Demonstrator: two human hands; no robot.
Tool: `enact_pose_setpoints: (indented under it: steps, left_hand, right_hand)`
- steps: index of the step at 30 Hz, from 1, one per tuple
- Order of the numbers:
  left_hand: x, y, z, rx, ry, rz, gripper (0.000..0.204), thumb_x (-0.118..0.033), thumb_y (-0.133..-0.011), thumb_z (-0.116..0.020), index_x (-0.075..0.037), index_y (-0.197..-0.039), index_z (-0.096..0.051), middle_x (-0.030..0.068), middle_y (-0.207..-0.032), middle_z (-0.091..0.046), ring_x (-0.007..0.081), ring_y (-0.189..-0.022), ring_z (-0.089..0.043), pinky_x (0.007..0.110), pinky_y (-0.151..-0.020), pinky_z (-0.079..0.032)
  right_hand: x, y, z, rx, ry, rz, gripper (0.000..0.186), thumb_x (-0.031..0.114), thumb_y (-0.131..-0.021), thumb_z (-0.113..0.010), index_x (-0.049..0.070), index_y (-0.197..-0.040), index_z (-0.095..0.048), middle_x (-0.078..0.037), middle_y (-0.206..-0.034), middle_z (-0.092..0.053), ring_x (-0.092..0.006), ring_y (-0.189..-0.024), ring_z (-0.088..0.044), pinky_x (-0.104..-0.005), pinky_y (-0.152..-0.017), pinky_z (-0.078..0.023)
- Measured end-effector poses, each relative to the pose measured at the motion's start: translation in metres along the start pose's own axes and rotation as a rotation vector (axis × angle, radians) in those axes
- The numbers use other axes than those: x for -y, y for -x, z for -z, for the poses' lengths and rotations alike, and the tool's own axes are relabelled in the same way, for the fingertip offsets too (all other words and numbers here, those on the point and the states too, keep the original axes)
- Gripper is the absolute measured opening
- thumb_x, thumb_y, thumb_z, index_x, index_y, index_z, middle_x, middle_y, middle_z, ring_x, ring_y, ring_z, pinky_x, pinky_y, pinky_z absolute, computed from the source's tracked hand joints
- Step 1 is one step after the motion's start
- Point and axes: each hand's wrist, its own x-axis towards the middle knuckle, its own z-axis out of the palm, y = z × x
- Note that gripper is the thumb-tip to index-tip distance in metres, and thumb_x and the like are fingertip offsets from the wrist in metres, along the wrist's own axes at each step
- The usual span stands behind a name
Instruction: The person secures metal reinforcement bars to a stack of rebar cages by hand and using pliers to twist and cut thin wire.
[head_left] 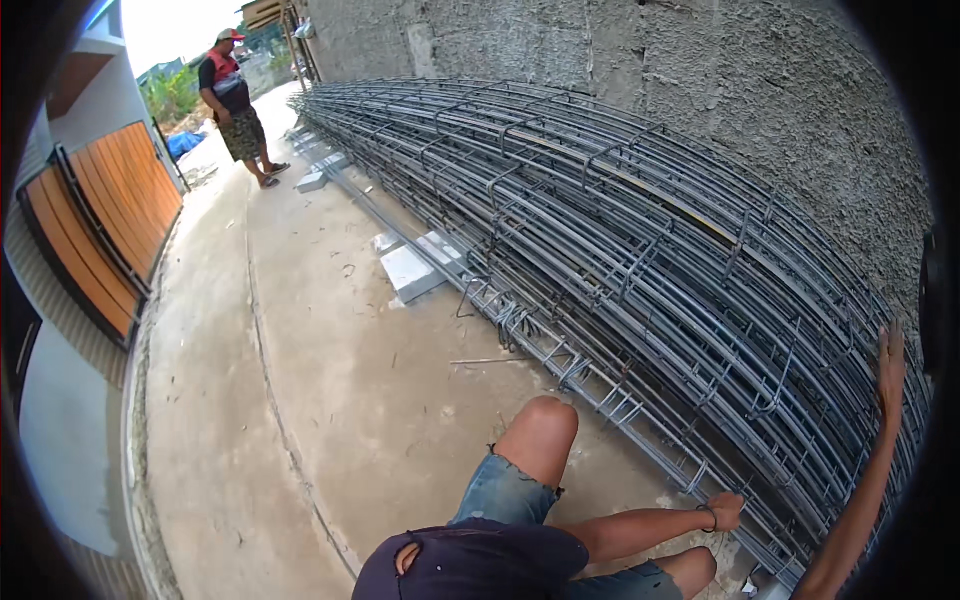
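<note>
The steel rebar cages (640, 265) lie in a long heap before me, running from beside my knees (540, 430) into the distance along a rough grey wall (700, 60). My left grip (726, 510), a dark band at its wrist, is low at the heap's near edge, fingers curled in against the bars; I cannot tell whether they close round one. My right grip (889, 372) is open, its fingers straight and together, over the heap's outer side at the far right; nothing shows held in it. Pale blocks (410, 272) sit beside the heap on the concrete ground (340, 320), and a thin loose rod (487, 361) lies nearer me. Farther up, a person in a cap (235, 110) stands between the heap and an orange slatted gate (115, 205).
</note>
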Motion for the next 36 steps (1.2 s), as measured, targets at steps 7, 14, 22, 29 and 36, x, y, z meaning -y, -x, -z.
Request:
enact_pose_setpoints:
  steps: [7,14,22,29,36]
  left_hand:
    - [-0.022,0.004,0.013,0.077,0.005,0.038,0.028,-0.009,-0.071,-0.059,0.006,-0.095,-0.062,0.0277,-0.103,-0.061,0.0412,-0.100,-0.059,0.047,-0.086,-0.048]
    - [0.007,-0.023,0.041,0.296,-0.125,0.092,0.034,-0.029,-0.073,-0.066,0.002,-0.085,-0.065,0.0195,-0.079,-0.067,0.0339,-0.086,-0.065,0.043,-0.080,-0.051]
    - [-0.024,-0.015,0.022,0.251,-0.085,0.080,0.036,-0.033,-0.078,-0.069,0.000,-0.063,-0.069,0.0109,-0.065,-0.067,0.0230,-0.064,-0.062,0.035,-0.065,-0.048]
    - [-0.008,-0.010,0.030,0.231,-0.071,0.067,0.035,-0.028,-0.080,-0.069,0.003,-0.065,-0.067,0.0108,-0.060,-0.065,0.0156,-0.046,-0.054,0.032,-0.047,-0.043]
    - [-0.008,-0.014,0.033,0.216,-0.037,0.087,0.034,-0.025,-0.081,-0.069,0.003,-0.061,-0.065,0.0116,-0.058,-0.065,0.0146,-0.044,-0.052,0.032,-0.046,-0.042]
  right_hand:
    - [0.009,0.025,0.032,0.226,-0.124,-0.136,0.065,0.050,-0.095,-0.038,0.004,-0.141,-0.035,-0.017,-0.146,-0.032,-0.0322,-0.135,-0.030,-0.0423,-0.111,-0.026]
    - [0.053,0.258,0.089,-0.086,-0.745,-0.240,0.026,0.021,-0.093,-0.057,-0.001,-0.102,-0.068,-0.008,-0.094,-0.067,-0.0131,-0.089,-0.058,-0.0276,-0.082,-0.044]
    - [-0.099,0.534,0.007,0.621,-0.378,-0.672,0.023,0.021,-0.080,-0.064,0.000,-0.086,-0.066,-0.018,-0.077,-0.066,-0.0276,-0.070,-0.065,-0.0365,-0.065,-0.048]
    - [-0.011,0.598,-0.055,0.892,-0.300,-0.625,0.050,0.046,-0.075,-0.072,-0.001,-0.084,-0.060,-0.018,-0.070,-0.062,-0.0322,-0.069,-0.063,-0.0411,-0.064,-0.049]
    - [0.041,0.618,-0.094,0.605,0.032,-0.683,0.059,0.049,-0.075,-0.069,-0.005,-0.094,-0.058,-0.025,-0.073,-0.062,-0.0406,-0.074,-0.063,-0.0464,-0.069,-0.050]
